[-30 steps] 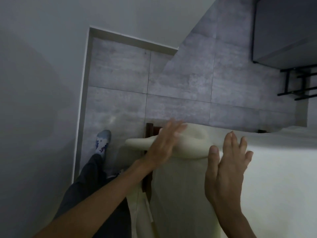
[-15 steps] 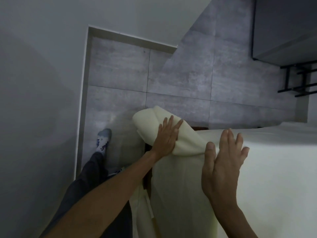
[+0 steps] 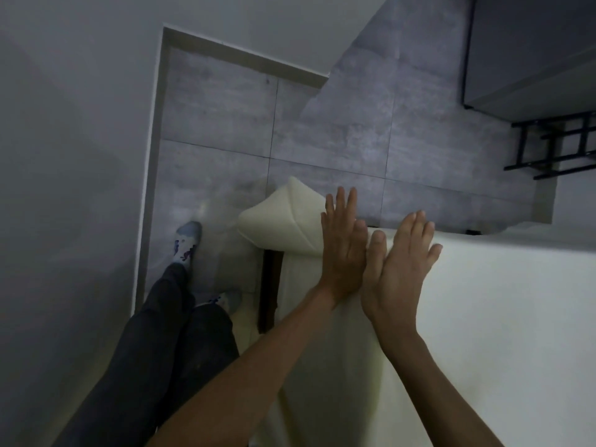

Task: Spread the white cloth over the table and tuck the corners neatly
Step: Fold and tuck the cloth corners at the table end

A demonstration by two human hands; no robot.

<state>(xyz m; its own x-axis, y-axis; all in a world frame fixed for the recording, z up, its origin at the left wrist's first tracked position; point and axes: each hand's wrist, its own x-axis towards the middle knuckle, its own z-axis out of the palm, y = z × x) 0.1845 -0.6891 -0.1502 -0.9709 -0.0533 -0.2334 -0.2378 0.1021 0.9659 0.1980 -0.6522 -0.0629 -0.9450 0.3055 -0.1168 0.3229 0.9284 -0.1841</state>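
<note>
– Left hand [image 3: 343, 250] is flat now, is it?
– Yes: fingers straight, holding nothing, palm pressing the white cloth [image 3: 483, 333] near the worktop's far left corner. Over the last second it has slid in from that corner, and it now lies against the right hand [image 3: 400, 269]. That one is just as flat and open, grips nothing, and has hardly moved.
– And the cloth itself?
– It's spread over the worktop [image 3: 268, 285], whose dark wood shows only at the left edge, and it hangs down that side.
– What changed at the corner?
– The lump that sat under the left palm has become a folded flap [image 3: 283, 221], jutting past the corner over the floor [image 3: 225, 124].
– So it's tucked?
– Not yet, I'd judge. The fold is made and pinned, but the flap has yet to be turned under.
</note>
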